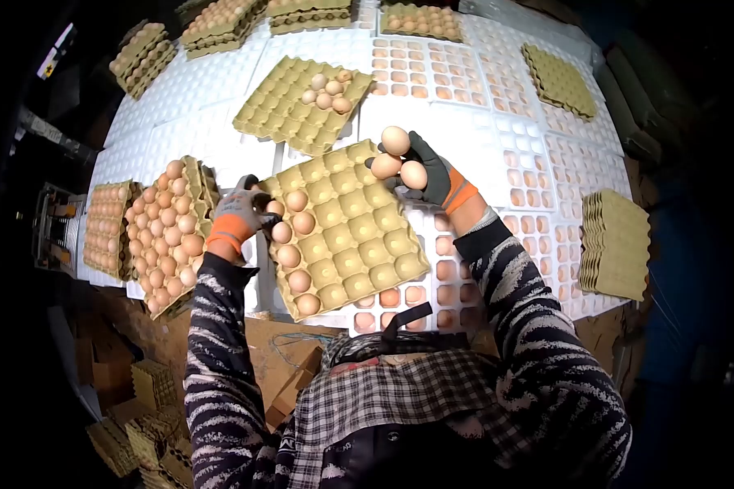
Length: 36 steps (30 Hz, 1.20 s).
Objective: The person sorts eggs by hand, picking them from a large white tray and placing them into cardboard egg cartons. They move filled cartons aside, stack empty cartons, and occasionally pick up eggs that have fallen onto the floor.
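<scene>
A yellowish cardboard egg tray (359, 236) lies in front of me with several brown eggs in its left columns. My right hand (432, 175), in a grey and orange glove, is raised over the tray's far right corner and holds three brown eggs (398, 157). My left hand (238, 216), gloved the same way, rests at the tray's left edge, touching an egg (274, 208) there; whether it grips the egg is unclear.
A full tray of eggs (170, 232) sits to the left beside another stack (106, 228). A second cardboard tray (289, 110) farther off holds several eggs. White plastic grids (465, 81) hold more eggs. Empty tray stacks (616, 244) stand at right, filled stacks (220, 24) at the back.
</scene>
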### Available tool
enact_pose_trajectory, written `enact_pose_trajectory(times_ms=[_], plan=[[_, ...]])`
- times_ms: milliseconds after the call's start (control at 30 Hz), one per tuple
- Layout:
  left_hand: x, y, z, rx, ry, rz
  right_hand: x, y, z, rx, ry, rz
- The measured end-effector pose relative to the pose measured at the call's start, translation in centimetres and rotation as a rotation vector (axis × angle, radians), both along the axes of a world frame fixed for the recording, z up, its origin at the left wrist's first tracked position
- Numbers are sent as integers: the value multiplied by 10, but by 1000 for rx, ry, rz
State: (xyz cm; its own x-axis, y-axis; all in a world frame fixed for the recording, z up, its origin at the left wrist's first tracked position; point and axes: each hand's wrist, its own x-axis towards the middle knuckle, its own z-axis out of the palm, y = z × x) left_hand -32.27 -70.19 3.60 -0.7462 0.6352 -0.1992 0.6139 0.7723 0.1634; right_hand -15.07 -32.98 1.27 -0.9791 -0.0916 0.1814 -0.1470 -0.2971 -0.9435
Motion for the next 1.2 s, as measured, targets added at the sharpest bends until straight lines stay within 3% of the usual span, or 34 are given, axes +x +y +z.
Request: enact_pose_trajectory(times_ms=[100,200,233,300,333,367,433,500,567,633,700,767,800,833,900,1000,1033,1067,1100,1133,1167,1200], plan=[[7,-16,-6,454,-53,13,68,58,-4,16,-20,-124],[46,20,33,825,-590,371,149,133,-18,83,-224,-342],[57,41,35,846,-589,290,161,150,-20,112,-249,-388],[85,96,30,881,-631,157,170,167,-24,319,-707,-752],[98,129,24,853,-527,18,174,181,-38,538,-772,-770],[113,165,21,823,-421,-119,173,175,-32,997,-628,-778],[147,238,30,574,-349,-159,168,167,-40,1429,-565,-718],[162,289,-4,439,-111,-272,155,156,-41,1669,-698,-520],[167,326,-31,214,-80,-262,148,157,-53,1708,-665,-430],[162,349,-53,46,-54,-233,145,148,-42,1502,-521,-551],[161,359,-54,87,-127,-194,143,139,-53,1396,-320,-504],[157,375,-60,366,-148,-148,131,139,-66,1440,-389,-222],[159,384,-62,491,-130,-114,130,140,-65,1431,-401,-219],[155,392,-72,410,-117,-103,129,143,-59,1423,-412,-217],[145,404,-81,115,-150,-55,128,156,-46,1254,-322,-498],[153,424,-78,349,-111,108,110,180,-53,958,-145,-719],[155,433,-83,498,-115,144,101,187,-69,964,-7,-744],[157,441,-96,735,-178,109,94,191,-86,1052,-18,-733],[158,452,-114,804,-205,98,88,194,-105,1141,-22,-718],[168,455,-106,653,-199,72,84,200,-128,1252,-145,-598],[167,459,-127,508,-220,89,85,203,-143,1296,-141,-592],[166,455,-139,594,-218,66,90,208,-148,1252,-62,-602]])
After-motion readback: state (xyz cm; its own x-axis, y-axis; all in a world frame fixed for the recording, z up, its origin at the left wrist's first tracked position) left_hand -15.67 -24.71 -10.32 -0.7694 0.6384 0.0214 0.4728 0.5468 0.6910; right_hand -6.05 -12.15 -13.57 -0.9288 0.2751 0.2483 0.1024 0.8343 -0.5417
